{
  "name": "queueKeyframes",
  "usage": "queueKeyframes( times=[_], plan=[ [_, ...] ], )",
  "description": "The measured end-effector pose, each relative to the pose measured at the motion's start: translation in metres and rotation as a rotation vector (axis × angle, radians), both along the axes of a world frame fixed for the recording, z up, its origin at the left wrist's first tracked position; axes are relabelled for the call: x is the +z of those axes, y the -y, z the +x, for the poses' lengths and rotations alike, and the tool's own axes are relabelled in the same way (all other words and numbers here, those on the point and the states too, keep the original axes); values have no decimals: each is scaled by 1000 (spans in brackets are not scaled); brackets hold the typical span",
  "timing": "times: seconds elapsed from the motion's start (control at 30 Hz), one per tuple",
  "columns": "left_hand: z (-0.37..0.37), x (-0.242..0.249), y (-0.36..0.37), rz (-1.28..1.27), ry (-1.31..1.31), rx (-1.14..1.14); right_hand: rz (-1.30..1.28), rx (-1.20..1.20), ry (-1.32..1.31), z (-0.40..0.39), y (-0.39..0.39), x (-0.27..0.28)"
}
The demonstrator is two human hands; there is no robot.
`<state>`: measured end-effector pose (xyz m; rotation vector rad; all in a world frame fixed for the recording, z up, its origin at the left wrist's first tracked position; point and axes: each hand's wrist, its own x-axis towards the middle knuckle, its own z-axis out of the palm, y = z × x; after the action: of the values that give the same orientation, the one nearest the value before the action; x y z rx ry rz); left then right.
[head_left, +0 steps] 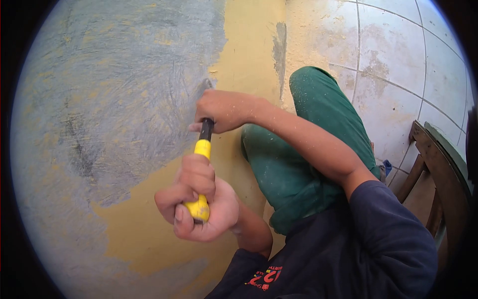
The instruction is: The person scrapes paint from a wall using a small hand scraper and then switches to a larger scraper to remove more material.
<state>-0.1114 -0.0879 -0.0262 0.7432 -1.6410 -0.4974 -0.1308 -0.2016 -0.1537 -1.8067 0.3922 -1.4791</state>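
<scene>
A scraper (pixel 202 148) with a yellow and black handle is held in both hands against a wall (pixel 239 55) with yellow paint and a scratched grey area (pixel 124 99). My left hand (pixel 204 199) is wrapped round the yellow lower end of the handle. Higher up, my right hand (pixel 224 109) is closed over the black part, close to the wall. Only a small grey piece of the scraper's head shows past the right knuckles, at the border between grey and yellow; my right hand hides the rest.
My bent legs in green trousers (pixel 323 124) are beside the wall. Pale tiles (pixel 393 55) cover the floor, with yellow flakes (pixel 311 30) along the wall's foot. A wooden piece of furniture (pixel 438 164), perhaps a chair, stands at the right.
</scene>
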Motion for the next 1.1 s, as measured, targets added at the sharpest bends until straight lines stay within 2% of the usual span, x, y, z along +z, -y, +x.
queueKeyframes(
  times=[0.13,0.27,0.4,0.53,0.63,0.73,0.8,0.9,1.0,1.1],
  plan=[
    [2,2,12,104,-39,-4,114,-13,-72,-6,5,-1],
    [-3,0,1,22,-9,-18,-15,-89,1,1,3,1],
    [-3,5,6,35,-11,9,100,-36,-9,-6,5,5],
    [-1,0,4,30,-50,23,28,-109,22,-1,4,1],
    [12,2,8,65,-50,17,101,-60,-69,-4,9,-3],
    [6,1,7,83,-75,-13,-14,-145,20,0,5,2],
    [4,1,-2,13,-14,-15,8,-101,-20,-1,3,-1],
    [7,2,6,70,-33,43,87,-34,-58,-4,10,-4],
    [1,2,8,89,-71,-14,18,-92,21,0,4,0],
    [1,1,3,76,-47,22,65,-48,-9,-2,4,-4]
  ],
)
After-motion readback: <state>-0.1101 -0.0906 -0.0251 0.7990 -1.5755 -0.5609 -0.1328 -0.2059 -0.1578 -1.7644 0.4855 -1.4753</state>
